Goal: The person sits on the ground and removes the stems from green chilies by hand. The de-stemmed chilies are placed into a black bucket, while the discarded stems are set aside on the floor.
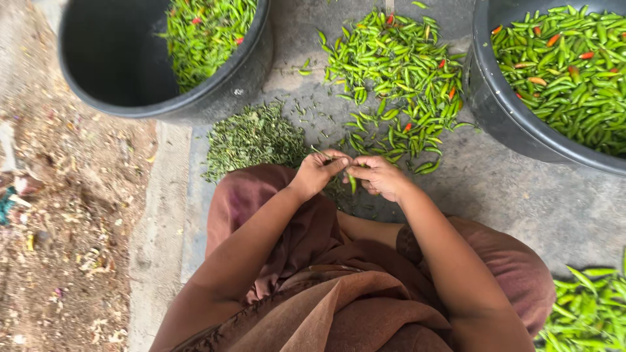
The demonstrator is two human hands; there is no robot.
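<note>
1. A single green chilli (pixel 352 183) hangs between both hands above the concrete floor (pixel 521 195), its tip pointing down just in front of the person's knees.
2. The left hand (pixel 319 171) has thumb and fingertips pinched together at the top of the chilli, apparently on its stalk end; the right hand (pixel 378 177) has its fingers closed on the pod just beside it, so the two hands touch, a grip that suits pulling stalk from pod.
3. Just beyond the left hand lies a heap of small green stems (pixel 254 138), near enough for a stalk to be dropped there without reaching.
4. Ahead of the right hand a loose pile of chillies (pixel 398 78) is spread on the floor, mostly green with a few red and orange, within easy reach.
5. A black tub (pixel 508 117) at the far right is filled with chillies; a black bucket (pixel 215 98) at the far left holds a smaller heap against one wall.
6. More chillies (pixel 587 313) lie by the right knee; the lap is draped in brown cloth (pixel 313 300), and bare earth with litter (pixel 72 228) runs along the left.
</note>
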